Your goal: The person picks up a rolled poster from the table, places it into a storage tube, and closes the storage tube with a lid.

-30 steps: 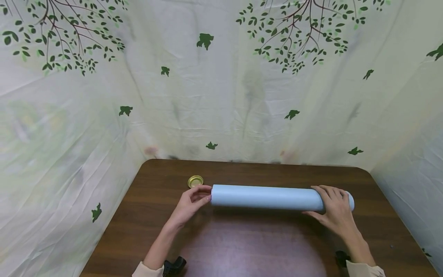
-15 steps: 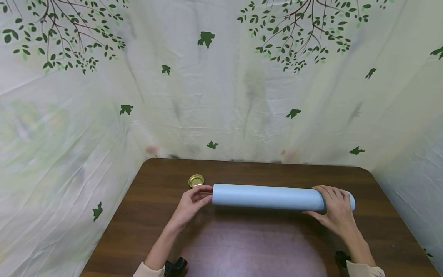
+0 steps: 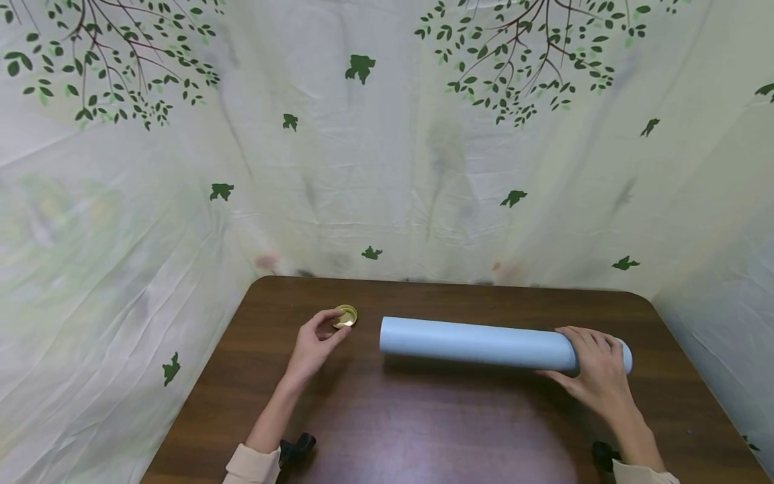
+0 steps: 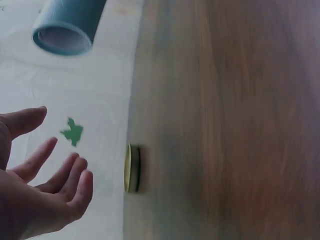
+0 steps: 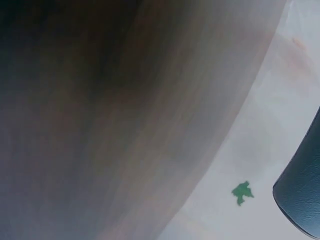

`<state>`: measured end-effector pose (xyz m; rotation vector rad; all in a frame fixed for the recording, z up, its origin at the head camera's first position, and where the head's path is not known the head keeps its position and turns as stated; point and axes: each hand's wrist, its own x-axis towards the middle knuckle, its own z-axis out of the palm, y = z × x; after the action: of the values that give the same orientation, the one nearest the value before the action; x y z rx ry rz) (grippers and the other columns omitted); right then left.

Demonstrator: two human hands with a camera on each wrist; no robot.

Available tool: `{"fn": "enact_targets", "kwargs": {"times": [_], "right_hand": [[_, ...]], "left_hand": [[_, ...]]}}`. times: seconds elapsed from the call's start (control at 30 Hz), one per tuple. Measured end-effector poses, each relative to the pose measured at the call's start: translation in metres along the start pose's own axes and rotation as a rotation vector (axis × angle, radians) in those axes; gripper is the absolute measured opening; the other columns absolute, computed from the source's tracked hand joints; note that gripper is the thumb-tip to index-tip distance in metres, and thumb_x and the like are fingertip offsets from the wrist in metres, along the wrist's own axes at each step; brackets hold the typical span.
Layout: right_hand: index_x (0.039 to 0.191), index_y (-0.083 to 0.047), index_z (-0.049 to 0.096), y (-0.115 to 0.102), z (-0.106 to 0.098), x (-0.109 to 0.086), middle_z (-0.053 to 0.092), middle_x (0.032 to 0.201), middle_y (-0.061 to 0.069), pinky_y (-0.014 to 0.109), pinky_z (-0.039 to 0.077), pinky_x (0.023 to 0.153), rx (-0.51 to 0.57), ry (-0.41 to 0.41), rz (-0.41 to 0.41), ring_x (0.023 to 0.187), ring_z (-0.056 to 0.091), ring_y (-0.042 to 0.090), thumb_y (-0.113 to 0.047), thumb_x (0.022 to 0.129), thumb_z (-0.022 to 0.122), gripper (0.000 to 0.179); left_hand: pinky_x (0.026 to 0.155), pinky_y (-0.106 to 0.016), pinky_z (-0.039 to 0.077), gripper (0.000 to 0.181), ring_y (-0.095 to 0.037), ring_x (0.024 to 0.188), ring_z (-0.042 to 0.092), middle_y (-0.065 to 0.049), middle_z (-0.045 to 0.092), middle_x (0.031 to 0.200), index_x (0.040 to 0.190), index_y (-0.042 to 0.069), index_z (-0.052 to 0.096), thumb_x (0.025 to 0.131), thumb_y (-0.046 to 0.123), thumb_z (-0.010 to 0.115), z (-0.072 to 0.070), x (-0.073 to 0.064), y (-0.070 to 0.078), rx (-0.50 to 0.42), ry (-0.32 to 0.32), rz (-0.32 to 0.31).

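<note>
My right hand point(image 3: 598, 376) grips a long light-blue tube point(image 3: 471, 341) near its right end, thumb on the near side and fingers over the top. The tube lies crosswise above the table, its left end free. In the left wrist view the tube's end point(image 4: 65, 40) shows a round rim with a paler recessed middle. My left hand point(image 3: 314, 343) holds nothing, its fingers loosely bent and thumb apart. It overlaps a round gold lid point(image 3: 347, 316) in the head view. The left wrist view shows the lid point(image 4: 132, 168) on the table, apart from the fingers point(image 4: 80, 185).
The dark wooden table point(image 3: 484, 430) has rounded far corners. Behind it and at both sides hangs a pale cloth point(image 3: 399, 175) printed with branches and green leaves. Each wrist wears a black camera mount, such as the left mount point(image 3: 296, 449).
My left hand has come away from the tube's left end and moved left, beside the gold lid. The tube and my right hand have shifted slightly right, and the tube tilts a little more.
</note>
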<state>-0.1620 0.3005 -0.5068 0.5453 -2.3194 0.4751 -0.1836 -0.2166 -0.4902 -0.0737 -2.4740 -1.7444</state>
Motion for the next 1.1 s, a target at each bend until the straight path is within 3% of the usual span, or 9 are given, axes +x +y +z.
{"fn": "enact_targets", "kwargs": {"times": [0.17,0.37,0.53,0.8,1.1], "right_hand": [[0.121,-0.003,0.067,0.003,-0.004,-0.001,0.07,0.115,0.02,0.061,0.033,0.091,0.005,0.007,0.008,0.107,0.059,0.039,-0.092,0.08,0.051,0.099],[0.121,-0.003,0.068,0.004,-0.006,-0.001,0.07,0.115,0.021,0.061,0.034,0.09,0.003,0.015,0.009,0.107,0.06,0.04,-0.091,0.079,0.053,0.098],[0.122,-0.003,0.067,0.004,-0.005,0.001,0.07,0.115,0.021,0.061,0.033,0.09,0.002,0.015,0.01,0.107,0.059,0.04,-0.091,0.08,0.052,0.099],[0.121,-0.002,0.068,0.003,-0.006,0.001,0.07,0.115,0.02,0.062,0.034,0.09,0.0,0.013,-0.001,0.106,0.06,0.04,-0.091,0.08,0.052,0.099],[0.12,-0.003,0.068,0.005,-0.007,-0.001,0.07,0.113,0.019,0.061,0.034,0.09,-0.007,0.014,-0.003,0.105,0.06,0.04,-0.091,0.081,0.049,0.099]], "left_hand": [[0.109,-0.058,0.044,0.06,-0.042,0.138,0.051,-0.025,0.055,0.146,0.144,-0.001,0.054,0.094,0.02,0.078,-0.01,0.016,-0.009,0.202,-0.022,-0.01],[0.113,-0.07,0.034,0.075,-0.051,0.143,0.039,-0.03,0.042,0.156,0.152,-0.005,0.043,0.093,0.026,0.078,-0.012,0.041,-0.019,0.537,-0.087,0.04],[0.106,-0.07,0.04,0.082,-0.054,0.136,0.043,-0.035,0.043,0.15,0.153,-0.007,0.04,0.091,0.029,0.081,-0.005,0.057,-0.028,0.749,-0.131,0.042],[0.104,-0.061,0.045,0.09,-0.049,0.128,0.045,-0.035,0.047,0.142,0.149,-0.013,0.041,0.087,0.035,0.085,0.003,0.07,-0.03,0.795,-0.161,-0.005],[0.091,-0.057,0.052,0.074,-0.043,0.123,0.048,-0.029,0.052,0.134,0.145,0.0,0.055,0.085,0.028,0.087,0.006,0.069,-0.028,0.776,-0.135,0.012]]}}
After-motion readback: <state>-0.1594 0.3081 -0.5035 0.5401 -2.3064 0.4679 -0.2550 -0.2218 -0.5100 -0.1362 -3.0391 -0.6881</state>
